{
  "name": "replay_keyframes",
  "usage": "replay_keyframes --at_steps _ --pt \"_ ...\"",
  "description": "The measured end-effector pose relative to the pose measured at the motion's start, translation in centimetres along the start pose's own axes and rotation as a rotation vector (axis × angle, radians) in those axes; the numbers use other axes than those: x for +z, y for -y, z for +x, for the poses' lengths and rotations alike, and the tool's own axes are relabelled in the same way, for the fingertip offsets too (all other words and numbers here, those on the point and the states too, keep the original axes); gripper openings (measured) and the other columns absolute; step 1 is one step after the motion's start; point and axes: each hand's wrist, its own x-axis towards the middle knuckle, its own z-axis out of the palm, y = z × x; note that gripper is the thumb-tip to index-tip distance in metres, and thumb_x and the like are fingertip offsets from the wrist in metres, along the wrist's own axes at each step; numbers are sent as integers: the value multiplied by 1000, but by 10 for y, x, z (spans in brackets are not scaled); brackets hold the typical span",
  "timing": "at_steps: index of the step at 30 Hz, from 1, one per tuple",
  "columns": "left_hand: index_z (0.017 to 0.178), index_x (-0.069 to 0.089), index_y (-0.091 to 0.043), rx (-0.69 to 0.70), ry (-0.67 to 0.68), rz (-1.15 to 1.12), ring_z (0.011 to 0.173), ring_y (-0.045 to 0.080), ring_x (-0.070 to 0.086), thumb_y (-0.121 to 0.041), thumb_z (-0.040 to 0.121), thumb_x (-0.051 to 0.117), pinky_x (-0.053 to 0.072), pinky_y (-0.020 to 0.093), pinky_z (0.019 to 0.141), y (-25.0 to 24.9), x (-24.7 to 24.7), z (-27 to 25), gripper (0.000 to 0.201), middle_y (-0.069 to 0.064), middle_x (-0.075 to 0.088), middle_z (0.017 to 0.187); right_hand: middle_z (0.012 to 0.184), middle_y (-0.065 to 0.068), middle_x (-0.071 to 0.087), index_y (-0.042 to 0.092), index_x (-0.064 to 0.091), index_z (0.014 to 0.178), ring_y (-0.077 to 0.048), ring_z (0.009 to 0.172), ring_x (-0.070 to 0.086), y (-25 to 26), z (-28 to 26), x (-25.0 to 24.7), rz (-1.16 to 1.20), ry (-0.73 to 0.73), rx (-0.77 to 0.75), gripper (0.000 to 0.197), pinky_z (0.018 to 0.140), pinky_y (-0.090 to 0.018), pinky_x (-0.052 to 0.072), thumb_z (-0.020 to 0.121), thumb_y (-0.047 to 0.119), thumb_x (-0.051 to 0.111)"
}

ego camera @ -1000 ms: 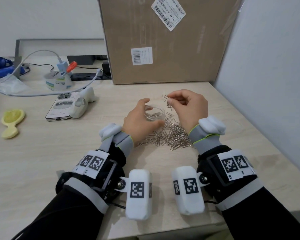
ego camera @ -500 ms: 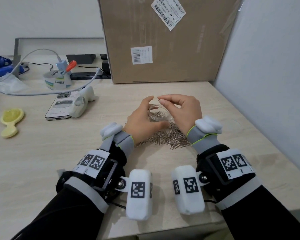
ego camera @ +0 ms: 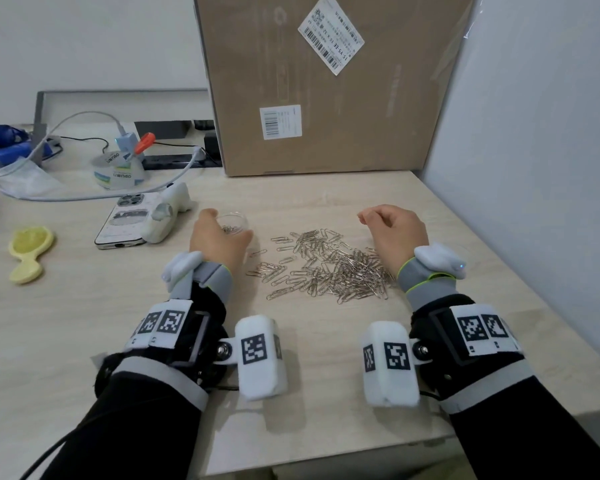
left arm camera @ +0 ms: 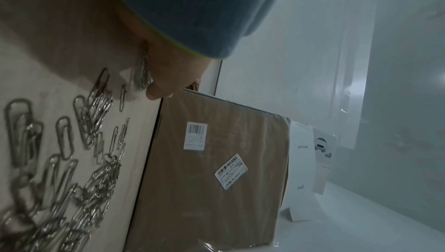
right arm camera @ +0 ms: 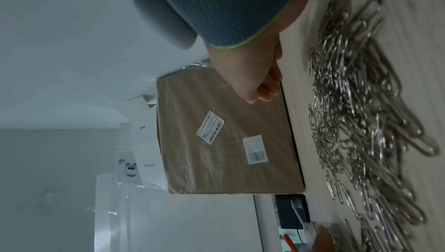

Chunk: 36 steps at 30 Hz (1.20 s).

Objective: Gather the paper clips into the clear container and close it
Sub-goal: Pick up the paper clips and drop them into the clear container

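While both my wrists rest on the desk point(ego camera: 84, 306), this is how things lie:

Left hand: my left hand point(ego camera: 219, 242) curls round the clear container point(ego camera: 234, 221), thumb on its far-left rim, fingers on its near side.
Clear container: it stands open on the desk left of the pile, just beside the phone point(ego camera: 123, 223); a few paper clips lie inside.
Right hand: my right hand point(ego camera: 395, 228) sits right of the pile, toward the desk's right edge, fingers loosely curled with nothing in them.
Paper clips: the silver paper clips point(ego camera: 326, 268) lie in a loose heap on the desk between my hands, thickest on the right, thinning to single clips toward the container.
Lid: I cannot tell where it is.
Far edge: a cardboard box point(ego camera: 326, 98) stands upright there, two barcode labels on its face.
Left side: a yellow hairbrush point(ego camera: 28, 252) lies near the left edge, a tape roll point(ego camera: 118, 171) and a cable point(ego camera: 84, 199) further back.
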Motion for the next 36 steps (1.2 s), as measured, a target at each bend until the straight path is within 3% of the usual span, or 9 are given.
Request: replay_keyframes --at_steps 5,9,13,16,18,23,29,32,36 --pt "143 33 -8 33 -57 128 134 30 37 -36 77 72 28 39 109 -1 2 2 81 14 41 145 95 -15 71 19 71 90 -30 98 62 -6 -6 -10 -14 35 28 27 90 -40 48 92 35 49" --pt "138 41 -11 352 -200 -25 134 21 37 -34 84 66 27 32 110 -17 -6 -13 64 6 44 143 95 -6 73 22 71 90 -25 97 63 -7 -11 -15 6 8 41 27 91 -38 48 92 36 48" --pt "136 46 -18 503 133 -97 127 16 46 -36 94 52 36 32 107 -33 0 -34 47 -3 51 138 96 -8 72 18 69 88 -26 96 63 -9 -13 -17 -11 29 47 33 90 -38 48 94 39 45" --pt "146 30 -16 448 417 43 139 17 31 -45 97 41 23 31 113 -32 13 -41 58 0 35 151 88 -20 67 3 63 96 -37 87 59 -10 -15 -17 -77 100 47 47 79 -39 48 95 43 40" --pt "149 21 -14 406 494 179 146 19 16 -50 98 32 13 40 118 -30 19 -40 63 3 24 157 76 -12 61 6 60 95 -35 82 55 -8 -17 -16 -137 171 60 46 67 -33 40 96 45 36" --pt "150 14 -14 274 560 298 148 20 6 -54 98 15 1 45 117 -37 26 -48 66 0 15 159 124 -9 57 19 49 126 -28 118 48 -3 -24 -6 -162 342 144 47 91 -33 33 97 49 30" --pt "150 22 -19 265 753 -68 146 12 16 -67 91 20 9 37 120 -43 38 -56 77 -3 21 158 140 7 48 28 46 134 -14 131 42 1 -25 13 109 478 146 60 113 -35 28 86 64 36" --pt "139 42 -19 219 723 -331 135 10 39 -59 94 29 23 35 117 -42 40 -55 62 -2 44 146 131 6 57 30 60 116 -10 122 51 -2 -24 22 330 477 154 59 109 -35 34 75 68 41" --pt "109 60 -14 136 578 -563 98 12 65 -33 101 35 48 28 91 -49 24 -52 33 4 71 105 109 -4 69 22 65 91 -9 101 61 3 -14 1 427 279 157 34 84 -27 42 97 34 34"
